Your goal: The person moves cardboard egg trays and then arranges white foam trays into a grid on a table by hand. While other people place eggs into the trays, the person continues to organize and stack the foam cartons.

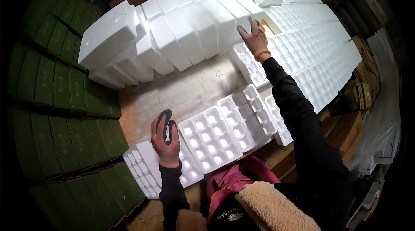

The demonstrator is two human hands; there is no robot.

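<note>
My right hand, in a pink and black work glove, is at the right end of a long row of white foam boxes, its fingertips against or just over the last box. My left hand, gloved alike, is over the near left trays, fingers bent and nothing visible in them; whether it touches a tray cannot be told. Just right of it lies a white foam tray with square cells. Beside that lies another celled tray, with grey shading across some cells. A tilted celled tray sits left of my wrist.
Many celled foam trays cover the right side of the wooden table. Stacked green cartons wall the left side. Brown cardboard boxes stand at the lower right, near clear plastic sheeting. One foam box lies atop the row's left end.
</note>
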